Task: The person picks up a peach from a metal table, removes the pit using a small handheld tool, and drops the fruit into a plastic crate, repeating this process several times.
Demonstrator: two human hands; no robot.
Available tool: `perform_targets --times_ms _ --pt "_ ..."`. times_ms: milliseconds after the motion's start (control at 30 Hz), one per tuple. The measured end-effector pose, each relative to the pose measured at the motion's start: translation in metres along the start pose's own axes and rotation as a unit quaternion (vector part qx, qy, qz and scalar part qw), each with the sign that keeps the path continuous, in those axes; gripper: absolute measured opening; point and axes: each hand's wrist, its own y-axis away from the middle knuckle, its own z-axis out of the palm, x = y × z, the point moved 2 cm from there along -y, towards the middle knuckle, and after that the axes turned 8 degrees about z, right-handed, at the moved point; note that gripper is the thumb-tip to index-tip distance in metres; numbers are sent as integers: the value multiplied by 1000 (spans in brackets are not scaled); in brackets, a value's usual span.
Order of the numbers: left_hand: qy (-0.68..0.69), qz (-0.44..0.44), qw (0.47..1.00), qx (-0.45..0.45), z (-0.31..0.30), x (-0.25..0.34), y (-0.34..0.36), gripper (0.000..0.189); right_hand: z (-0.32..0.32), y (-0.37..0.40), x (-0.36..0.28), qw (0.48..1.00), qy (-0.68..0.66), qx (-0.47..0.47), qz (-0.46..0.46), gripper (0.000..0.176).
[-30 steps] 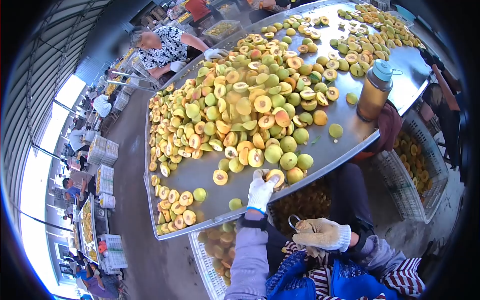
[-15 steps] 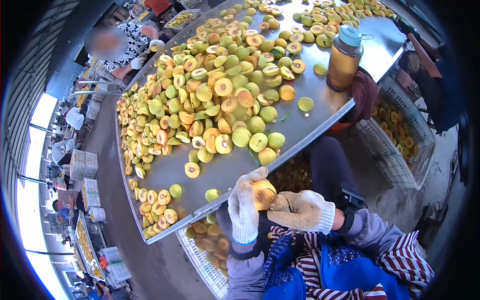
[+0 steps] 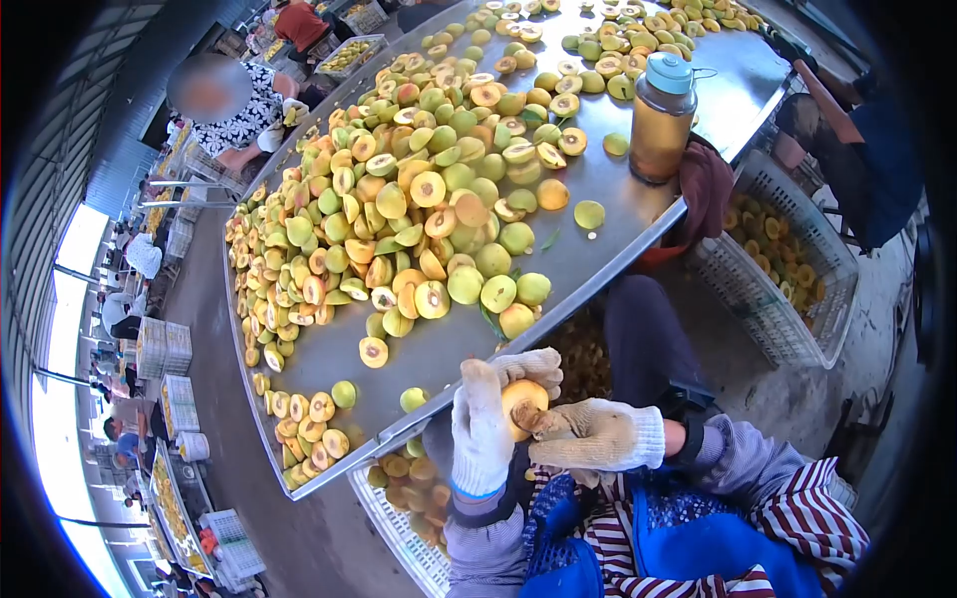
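Observation:
Both my hands wear pale knitted gloves and meet just off the near edge of the metal table (image 3: 419,407). My left hand (image 3: 488,419) holds a halved peach (image 3: 522,407), its cut face turned toward my right hand. Fingers of my right hand (image 3: 598,435) are pinched at the fruit's centre, against a brown pit or stained fingertip; which one is unclear. Beyond them a large heap of halved green and orange peaches (image 3: 399,214) covers much of the table, with a smaller group of halves (image 3: 307,434) at its left corner.
A bottle with a blue lid (image 3: 663,120) stands near the table's right edge beside a dark red cloth (image 3: 706,189). Crates of fruit stand at the right (image 3: 788,329) and below the table (image 3: 404,543). A co-worker (image 3: 234,105) sits across the table.
My left fingers have shifted around the peach, and its cut face shows more. The whole view has moved slightly, so the table and bottle appear further left.

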Motion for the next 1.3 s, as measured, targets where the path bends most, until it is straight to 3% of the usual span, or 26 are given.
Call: perform_targets --times_ms 67,133,233,367,467,633,733,767,833,900,933,1000,1033,1100,1133,1167,1200,1267,1300 --pt "66 46 996 38 9 -2 4 90 2 3 -6 999 -32 0 0 33" --pt "62 137 985 87 18 -9 10 75 2 13 -20 997 -67 11 26 36" --pt "35 216 964 152 29 -18 20 51 -1 8 -12 994 -84 -47 50 36" --pt "101 83 988 86 20 2 26 50 2 10 -4 982 -100 -132 91 36" --pt "123 46 991 35 16 11 31 49 7 12 0 971 -151 -163 88 37" --pt "-57 226 972 20 15 -1 27 49 -2 9 15 934 -232 -268 52 37" --pt "107 186 976 17 21 -4 29 46 -5 14 14 936 -229 -243 109 37" --pt "181 106 977 31 25 -5 32 49 -3 13 19 930 -263 -233 105 37" --pt "270 48 961 25 24 -12 31 53 2 9 33 915 -329 -213 94 37" --pt "314 0 949 42 18 -21 26 59 4 5 32 911 -278 -295 72 37" --pt "253 43 959 119 18 -19 24 57 5 3 27 906 -249 -337 61 37" --pt "131 53 970 200 -4 -18 27 46 4 4 19 919 -213 -323 82 36" --pt "88 56 972 210 -25 -21 33 50 1 5 20 924 -210 -307 84 36" --pt "4 82 949 305 -64 -28 52 52 -6 6 20 936 -195 -275 98 35" --pt "-109 74 934 333 -79 -21 64 51 -9 6 20 942 -183 -261 108 34" --pt "-232 72 908 343 -96 -23 72 48 -11 6 20 947 -171 -246 118 34" --pt "-441 -51 845 299 -126 -30 81 41 -13 5 19 951 -160 -231 126 33" --pt "-684 113 688 215 -162 -67 98 31 -8 2 16 953 -133 -225 155 34" --pt "-617 47 744 252 -159 -62 91 30 -5 -1 14 954 -118 -221 166 35"
